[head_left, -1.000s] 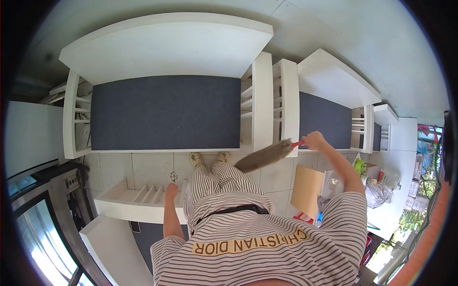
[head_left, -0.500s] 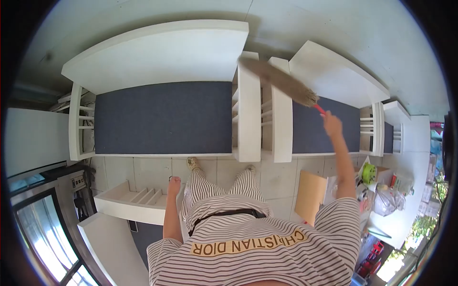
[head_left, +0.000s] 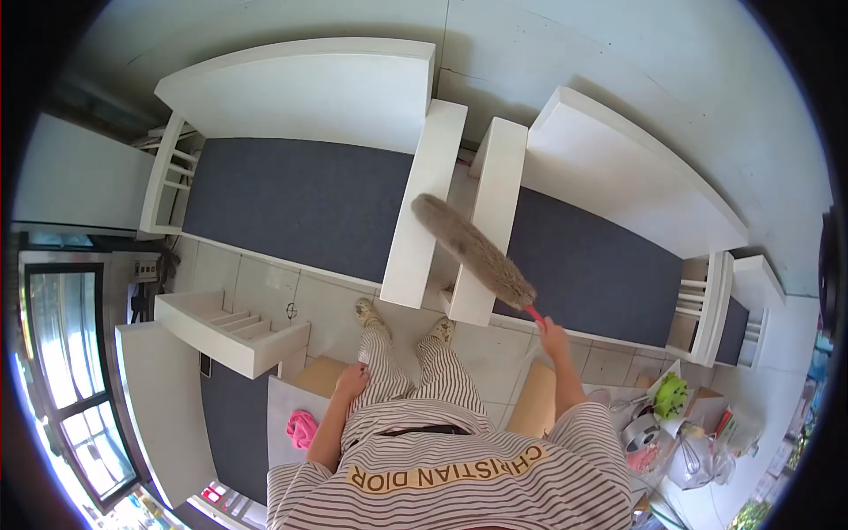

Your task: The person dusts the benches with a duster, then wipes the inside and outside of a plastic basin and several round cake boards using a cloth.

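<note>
— The right grip (head_left: 552,336) is wrapped around the pinkish-red handle of a duster (head_left: 473,252).

— And the duster's head, where does that lie?

— Ahead of the person, slanting up and leftward from the grip, its fluffy brown length crossing the gap between two white seat ends. Whether it touches either one, the view does not settle.

— What about the left grip (head_left: 353,380)?

— Down beside the striped trousers (head_left: 382,380), fingers partly curled; one cannot tell whether it holds anything.

— What flanks the duster?

— Two dark-padded seats, the left seat (head_left: 291,203) and the right seat (head_left: 601,265).

— Any containers?

— Off to the right, on a crowded white bench (head_left: 777,389): a lime-green vessel (head_left: 671,395), and near it a clear plastic bag (head_left: 689,464) where thin wire loops show. A clear tub (head_left: 742,435) stands beside the bag, its contents too blurred to name.

— And on the person's left?

— A white unit (head_left: 231,340) divided into slots. Near it a dark flat phone (head_left: 205,365) lies on another dark pad (head_left: 234,424), and a bright pink cloth (head_left: 302,428) sits bunched on a pale surface.
</note>
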Demonstrator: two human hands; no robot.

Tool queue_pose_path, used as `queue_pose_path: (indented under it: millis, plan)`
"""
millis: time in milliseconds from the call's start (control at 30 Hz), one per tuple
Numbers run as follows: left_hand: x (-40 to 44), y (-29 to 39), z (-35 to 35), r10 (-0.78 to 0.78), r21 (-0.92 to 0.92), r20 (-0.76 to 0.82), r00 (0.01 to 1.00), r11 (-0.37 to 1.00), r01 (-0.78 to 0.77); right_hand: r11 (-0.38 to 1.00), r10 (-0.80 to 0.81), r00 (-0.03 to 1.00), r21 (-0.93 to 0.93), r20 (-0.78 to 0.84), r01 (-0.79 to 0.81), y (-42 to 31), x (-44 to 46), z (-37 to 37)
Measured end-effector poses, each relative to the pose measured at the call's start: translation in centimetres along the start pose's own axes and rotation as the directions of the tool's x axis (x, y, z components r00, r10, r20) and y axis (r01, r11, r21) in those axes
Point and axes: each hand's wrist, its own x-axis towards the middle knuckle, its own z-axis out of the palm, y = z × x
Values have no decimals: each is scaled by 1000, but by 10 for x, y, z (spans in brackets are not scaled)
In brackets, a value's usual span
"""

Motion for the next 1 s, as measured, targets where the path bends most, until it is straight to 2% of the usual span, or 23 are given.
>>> queue_pose_path:
  millis: [33,100,167,233,300,333,433,500,567,667,733,800,867,933,967,1000]
  plan:
    - [-1,0,2,-4,-5,-10,1000,1000,4,993,-60,998,-101,-25,58,6,15,-16]
    - [-3,4,9,-83,34,44,996,996,82,976,-185,973,-141,-134,166,-4,53,-48]
    - [-5,-2,13,-116,2,38,993,993,116,987,-132,962,-119,-240,106,-44,94,-74]
    - [-9,-6,20,-153,-31,38,988,988,154,999,43,971,-21,-236,-49,-81,134,-65]
    - [-14,-10,20,-171,-92,4,985,981,170,977,142,966,189,-216,-101,-115,152,-40]
    - [-15,-12,20,-176,-95,-6,984,980,175,964,107,976,259,-190,-56,-122,155,-16]
    - [-10,-31,31,-176,-97,-46,983,980,171,895,-1,997,445,-77,36,-111,105,34]
    - [-1,-43,41,-133,-59,16,991,989,134,879,-59,980,456,-189,140,-73,61,65]
    - [-3,-28,30,-164,-63,18,986,984,165,949,-12,993,310,-114,47,-45,21,50]
    - [7,3,3,-193,-14,28,981,981,194,961,37,987,277,-155,8,-37,13,-8]
    - [18,4,-3,-193,49,45,980,980,191,937,30,964,343,-264,65,-42,45,-25]
    - [40,1,-3,-86,83,-6,996,993,86,892,-1,914,413,-405,184,-79,89,-44]
    - [47,19,-12,-99,24,-30,995,995,100,880,-39,924,425,-379,212,-105,150,-29]
    - [48,39,-19,-126,-47,-53,991,991,123,865,48,994,502,-100,9,-131,194,-10]
    - [44,47,-21,-94,-123,-61,994,989,86,870,40,995,494,-93,12,-133,195,-2]
    - [42,50,-24,-65,-190,-75,995,981,50,885,17,1000,465,-7,-11,-140,188,8]
